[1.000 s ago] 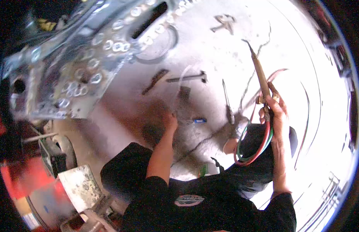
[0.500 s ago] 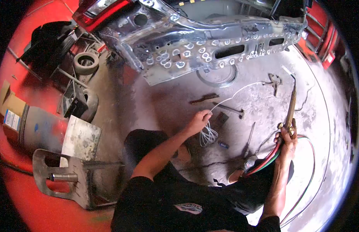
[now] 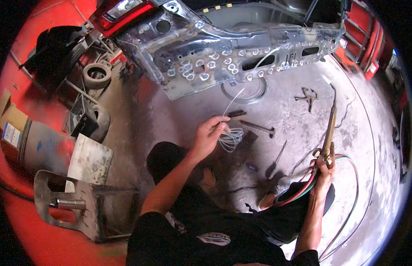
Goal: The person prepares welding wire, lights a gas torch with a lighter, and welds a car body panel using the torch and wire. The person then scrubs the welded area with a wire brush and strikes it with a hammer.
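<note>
Your left hand [image 3: 209,136] pinches the pale wire [image 3: 233,103], its loose coil hanging beside your fingers, its upper length rising toward the welded metal panel [image 3: 214,62]. Right of the coil, a hammer [image 3: 258,127] and a screwdriver [image 3: 276,162] lie on the floor [image 3: 288,119]. Your right hand [image 3: 324,170] grips the torch [image 3: 330,129], nozzle up, red and green hoses [image 3: 356,177] beside it.

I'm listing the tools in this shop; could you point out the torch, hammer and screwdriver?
Torch [image 3: 330,128], head view: middle of its brass-coloured tube.
Hammer [image 3: 255,126], head view: on its handle.
Screwdriver [image 3: 271,170], head view: on its dark handle.
</note>
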`<state>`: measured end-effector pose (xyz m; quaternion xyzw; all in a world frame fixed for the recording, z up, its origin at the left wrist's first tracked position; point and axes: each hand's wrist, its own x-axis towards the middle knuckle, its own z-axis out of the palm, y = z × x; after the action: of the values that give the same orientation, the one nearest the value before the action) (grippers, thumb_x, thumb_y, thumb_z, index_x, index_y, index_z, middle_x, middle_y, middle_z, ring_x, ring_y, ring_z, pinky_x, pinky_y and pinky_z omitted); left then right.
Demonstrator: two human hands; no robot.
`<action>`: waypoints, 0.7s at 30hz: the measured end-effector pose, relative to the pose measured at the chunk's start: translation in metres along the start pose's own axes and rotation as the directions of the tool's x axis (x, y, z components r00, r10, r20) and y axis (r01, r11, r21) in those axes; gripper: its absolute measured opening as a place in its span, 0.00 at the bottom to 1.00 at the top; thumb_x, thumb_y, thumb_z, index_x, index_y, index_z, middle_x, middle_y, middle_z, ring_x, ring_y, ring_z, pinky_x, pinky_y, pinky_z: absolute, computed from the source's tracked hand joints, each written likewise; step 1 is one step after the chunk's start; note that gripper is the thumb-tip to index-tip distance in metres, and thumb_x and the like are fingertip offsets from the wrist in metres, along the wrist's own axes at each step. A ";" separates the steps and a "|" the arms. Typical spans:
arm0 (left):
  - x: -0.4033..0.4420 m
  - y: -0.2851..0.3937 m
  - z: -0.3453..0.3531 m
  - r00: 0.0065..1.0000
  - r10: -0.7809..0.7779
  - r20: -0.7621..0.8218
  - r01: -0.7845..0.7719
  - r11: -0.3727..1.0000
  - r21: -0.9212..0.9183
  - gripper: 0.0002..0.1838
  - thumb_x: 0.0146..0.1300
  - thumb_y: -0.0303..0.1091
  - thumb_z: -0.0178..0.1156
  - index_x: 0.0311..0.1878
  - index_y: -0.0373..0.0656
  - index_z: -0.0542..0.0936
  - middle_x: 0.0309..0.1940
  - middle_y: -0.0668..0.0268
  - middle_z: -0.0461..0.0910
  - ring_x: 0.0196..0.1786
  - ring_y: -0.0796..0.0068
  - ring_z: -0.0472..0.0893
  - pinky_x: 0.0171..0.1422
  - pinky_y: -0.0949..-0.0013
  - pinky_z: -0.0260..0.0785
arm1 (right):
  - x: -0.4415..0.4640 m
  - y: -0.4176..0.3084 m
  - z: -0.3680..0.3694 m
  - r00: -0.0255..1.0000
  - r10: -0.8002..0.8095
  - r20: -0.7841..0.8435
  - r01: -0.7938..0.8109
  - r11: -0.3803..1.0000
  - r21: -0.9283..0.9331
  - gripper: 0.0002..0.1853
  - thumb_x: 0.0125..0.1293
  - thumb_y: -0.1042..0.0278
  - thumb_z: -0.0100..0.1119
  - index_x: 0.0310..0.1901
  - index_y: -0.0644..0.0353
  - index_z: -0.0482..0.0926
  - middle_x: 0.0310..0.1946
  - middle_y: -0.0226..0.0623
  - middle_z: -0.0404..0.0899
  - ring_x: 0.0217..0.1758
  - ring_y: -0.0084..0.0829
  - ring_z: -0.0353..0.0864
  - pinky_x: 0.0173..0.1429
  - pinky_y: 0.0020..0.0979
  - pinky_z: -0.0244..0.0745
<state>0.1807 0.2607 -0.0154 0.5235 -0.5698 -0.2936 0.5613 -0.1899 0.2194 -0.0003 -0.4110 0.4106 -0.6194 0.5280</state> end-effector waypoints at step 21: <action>-0.008 0.049 -0.029 0.974 0.034 -0.224 -0.042 0.999 -0.031 0.12 0.75 0.33 0.52 0.52 0.35 0.79 0.20 0.69 0.75 0.26 0.78 0.78 0.35 0.72 0.70 | -0.030 -0.032 0.070 0.954 -0.050 0.294 0.042 0.999 0.033 0.53 0.46 0.78 0.58 0.77 0.64 0.45 0.43 0.43 0.74 0.21 0.25 0.78 0.20 0.23 0.78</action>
<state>0.1938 0.2888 0.0324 0.5322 -0.5075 -0.2323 0.6366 -0.1310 0.2475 0.0501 -0.5012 0.3093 -0.5687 0.5742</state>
